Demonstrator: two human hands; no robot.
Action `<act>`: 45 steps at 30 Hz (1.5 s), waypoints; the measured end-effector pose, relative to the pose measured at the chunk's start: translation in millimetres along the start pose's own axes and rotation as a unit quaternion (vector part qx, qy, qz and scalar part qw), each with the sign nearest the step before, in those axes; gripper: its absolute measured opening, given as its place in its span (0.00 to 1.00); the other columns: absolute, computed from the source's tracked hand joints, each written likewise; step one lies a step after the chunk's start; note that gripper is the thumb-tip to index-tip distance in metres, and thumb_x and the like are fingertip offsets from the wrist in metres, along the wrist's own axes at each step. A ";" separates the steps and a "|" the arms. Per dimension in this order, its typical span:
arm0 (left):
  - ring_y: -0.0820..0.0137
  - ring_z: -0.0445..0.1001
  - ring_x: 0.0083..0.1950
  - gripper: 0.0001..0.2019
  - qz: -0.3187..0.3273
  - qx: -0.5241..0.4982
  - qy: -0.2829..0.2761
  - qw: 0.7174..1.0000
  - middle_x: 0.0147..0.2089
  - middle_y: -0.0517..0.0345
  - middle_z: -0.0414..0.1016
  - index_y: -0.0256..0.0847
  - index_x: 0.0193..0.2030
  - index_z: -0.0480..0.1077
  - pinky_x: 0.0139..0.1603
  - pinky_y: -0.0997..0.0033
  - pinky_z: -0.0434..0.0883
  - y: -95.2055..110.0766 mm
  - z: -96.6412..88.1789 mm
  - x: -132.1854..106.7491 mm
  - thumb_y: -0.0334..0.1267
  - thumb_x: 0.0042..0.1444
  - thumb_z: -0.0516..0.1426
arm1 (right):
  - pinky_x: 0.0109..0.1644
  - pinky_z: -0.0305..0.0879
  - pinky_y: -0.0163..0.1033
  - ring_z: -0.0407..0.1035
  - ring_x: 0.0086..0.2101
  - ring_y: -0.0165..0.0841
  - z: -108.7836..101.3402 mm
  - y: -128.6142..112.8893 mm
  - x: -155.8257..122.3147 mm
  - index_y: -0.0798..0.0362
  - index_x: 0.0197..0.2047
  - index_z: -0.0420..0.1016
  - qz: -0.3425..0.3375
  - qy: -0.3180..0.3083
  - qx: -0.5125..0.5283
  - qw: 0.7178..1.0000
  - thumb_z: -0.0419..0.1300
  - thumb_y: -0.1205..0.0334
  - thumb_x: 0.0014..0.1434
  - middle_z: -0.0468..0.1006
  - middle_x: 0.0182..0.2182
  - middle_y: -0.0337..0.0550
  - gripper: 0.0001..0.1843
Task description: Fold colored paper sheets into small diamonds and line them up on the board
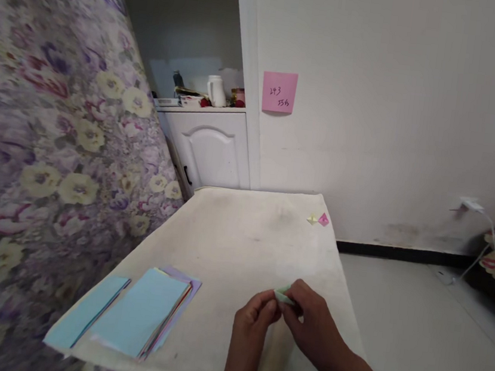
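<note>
A small folded piece of green paper (282, 296) is pinched between my two hands above the near right part of the cloth-covered table (240, 245). My left hand (257, 310) grips its left end with thumb and fingers pressed together. On its right side, the thumb and fingers of my right hand (305, 310) close over the paper. My fingers cover much of it, so its exact shape is hidden. At the far right corner of the table lie two small folded paper pieces, one yellow (312, 219) and one pink (323, 219).
A stack of coloured paper (142, 311) with light blue on top lies at the near left, beside a narrower blue stack (88, 310). A floral curtain (52, 155) hangs along the left. Behind the table are a white cabinet (211, 151) and a wall bearing a pink note (279, 92).
</note>
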State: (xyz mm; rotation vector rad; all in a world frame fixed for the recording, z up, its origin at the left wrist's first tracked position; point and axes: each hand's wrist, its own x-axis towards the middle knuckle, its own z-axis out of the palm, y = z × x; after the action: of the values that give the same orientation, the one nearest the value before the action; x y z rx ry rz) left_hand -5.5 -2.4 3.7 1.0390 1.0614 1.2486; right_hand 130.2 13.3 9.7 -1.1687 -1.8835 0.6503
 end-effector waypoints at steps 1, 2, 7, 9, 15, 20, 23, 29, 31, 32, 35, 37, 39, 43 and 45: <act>0.62 0.75 0.41 0.13 -0.002 -0.002 0.002 1.000 0.39 0.51 0.78 0.37 0.41 0.74 0.46 0.63 0.70 0.0 -0.2 0.4 0.41 0.51 0.57 | 0.30 0.58 0.34 0.62 0.26 0.29 0.5 -0.8 -0.6 0.52 0.28 0.64 0.002 -0.004 0.006 1.000 0.53 0.69 0.56 0.66 0.26 0.37 0.06; 0.63 0.75 0.40 0.12 -0.006 -0.004 0.006 1.000 0.37 0.52 0.78 0.36 0.39 0.75 0.45 0.64 0.71 0.0 -0.5 0.8 0.41 0.50 0.58 | 0.30 0.59 0.34 0.62 0.27 0.29 0.9 -1.7 -1.2 0.52 0.28 0.64 0.003 -0.009 0.012 1.000 0.53 0.68 0.57 0.66 0.26 0.37 0.06; 0.68 0.73 0.32 0.11 -0.019 0.005 0.043 0.999 0.28 0.56 0.76 0.35 0.30 0.74 0.37 0.71 0.70 -0.5 -3.3 3.0 0.42 0.44 0.62 | 0.32 0.59 0.34 0.65 0.29 0.29 -1.0 -7.2 -3.8 0.52 0.32 0.64 -0.025 -0.034 0.040 0.998 0.50 0.68 0.59 0.69 0.29 0.38 0.05; 0.70 0.71 0.31 0.10 -0.012 0.015 0.052 0.998 0.27 0.58 0.75 0.36 0.29 0.74 0.35 0.73 0.69 -0.7 -3.8 3.1 0.42 0.44 0.62 | 0.33 0.60 0.35 0.65 0.29 0.29 -3.4 -9.1 -4.7 0.52 0.33 0.64 -0.037 -0.040 0.048 0.997 0.49 0.68 0.60 0.69 0.30 0.39 0.06; 0.72 0.69 0.28 0.08 -0.004 0.003 0.045 0.999 0.24 0.60 0.73 0.37 0.27 0.71 0.32 0.75 0.67 -5.7 -4.5 3.2 0.40 0.47 0.61 | 0.30 0.59 0.34 0.66 0.26 0.29 -2.9 -9.0 -6.6 0.50 0.42 0.63 -0.003 -0.035 0.059 0.998 0.48 0.66 0.61 0.71 0.27 0.37 0.07; 0.73 0.70 0.27 0.08 -0.024 -0.034 0.047 0.998 0.23 0.60 0.73 0.37 0.28 0.69 0.30 0.75 0.67 -10.4 -4.4 4.2 0.40 0.47 0.61 | 0.27 0.58 0.33 0.63 0.23 0.28 1.9 -4.4 -4.5 0.50 0.56 0.55 0.041 -0.018 0.058 0.997 0.50 0.68 0.57 0.67 0.24 0.33 0.23; 0.73 0.70 0.26 0.09 -0.044 -0.049 0.038 0.997 0.24 0.59 0.74 0.36 0.28 0.68 0.30 0.74 0.68 -9.9 -3.0 3.4 0.39 0.48 0.61 | 0.25 0.56 0.32 0.61 0.21 0.27 0.9 -4.4 -1.6 0.51 0.43 0.65 0.083 -0.020 0.069 0.994 0.53 0.67 0.55 0.66 0.22 0.32 0.11; 0.73 0.72 0.27 0.10 -0.071 -0.078 0.038 0.994 0.25 0.61 0.73 0.37 0.27 0.66 0.31 0.72 0.71 -10.2 -0.6 3.7 0.39 0.47 0.62 | 0.24 0.54 0.31 0.57 0.22 0.26 -3.2 -2.6 4.3 0.52 0.29 0.67 0.135 -0.010 0.114 0.984 0.59 0.66 0.50 0.62 0.20 0.31 0.02; 0.73 0.72 0.26 0.11 -0.074 -0.073 0.037 0.994 0.24 0.61 0.73 0.37 0.26 0.65 0.30 0.73 0.71 -11.0 -0.5 4.5 0.39 0.46 0.62 | 0.25 0.53 0.31 0.57 0.22 0.26 -3.3 -0.2 5.0 0.53 0.28 0.68 0.140 -0.015 0.133 0.981 0.58 0.65 0.50 0.62 0.20 0.31 0.02; 0.73 0.72 0.26 0.11 -0.072 -0.070 0.037 0.994 0.23 0.61 0.73 0.37 0.26 0.65 0.30 0.73 0.70 -11.2 -0.5 4.8 0.39 0.45 0.63 | 0.25 0.53 0.31 0.57 0.22 0.26 -3.2 0.8 5.1 0.53 0.28 0.68 0.142 -0.017 0.140 0.980 0.58 0.65 0.51 0.62 0.19 0.31 0.02; 0.73 0.73 0.27 0.10 -0.063 -0.059 0.020 0.996 0.25 0.59 0.74 0.35 0.28 0.68 0.32 0.73 0.71 -10.6 0.0 4.7 0.39 0.45 0.63 | 0.24 0.53 0.31 0.57 0.21 0.26 -2.8 2.6 4.9 0.54 0.29 0.68 0.152 -0.022 0.157 0.975 0.57 0.64 0.52 0.62 0.18 0.32 0.03; 0.72 0.73 0.29 0.10 -0.060 -0.047 -0.002 0.997 0.26 0.58 0.75 0.34 0.30 0.71 0.33 0.73 0.70 -9.8 0.6 3.9 0.39 0.46 0.63 | 0.25 0.54 0.31 0.58 0.21 0.26 -2.8 2.4 4.8 0.54 0.29 0.68 0.158 -0.024 0.165 0.973 0.57 0.64 0.52 0.64 0.18 0.32 0.03; 0.72 0.73 0.29 0.10 -0.062 -0.030 -0.015 0.997 0.26 0.56 0.75 0.33 0.31 0.72 0.32 0.73 0.70 -9.3 1.1 3.0 0.40 0.47 0.62 | 0.25 0.54 0.31 0.58 0.22 0.27 -3.1 1.6 4.8 0.54 0.29 0.69 0.158 -0.020 0.164 0.974 0.57 0.64 0.52 0.65 0.19 0.33 0.03; 0.70 0.74 0.25 0.12 -0.082 -0.009 -0.007 0.997 0.24 0.56 0.75 0.33 0.29 0.72 0.28 0.73 0.70 -9.4 0.6 2.7 0.42 0.47 0.61 | 0.25 0.56 0.31 0.60 0.22 0.27 -4.1 -0.3 4.4 0.54 0.29 0.70 0.156 -0.019 0.156 0.975 0.58 0.65 0.51 0.68 0.20 0.34 0.02; 0.71 0.74 0.24 0.12 -0.089 -0.009 -0.007 0.996 0.24 0.55 0.75 0.32 0.29 0.72 0.27 0.74 0.69 -9.2 0.0 3.1 0.42 0.47 0.61 | 0.26 0.57 0.32 0.61 0.23 0.27 -4.7 -0.3 4.4 0.54 0.29 0.70 0.150 -0.020 0.160 0.975 0.58 0.66 0.51 0.69 0.20 0.35 0.01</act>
State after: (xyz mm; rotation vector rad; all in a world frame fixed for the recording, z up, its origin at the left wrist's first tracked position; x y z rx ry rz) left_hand -3.5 0.2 -5.5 0.9167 1.1043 1.1028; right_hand 133.0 17.2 14.1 -1.2396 -1.5712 1.1070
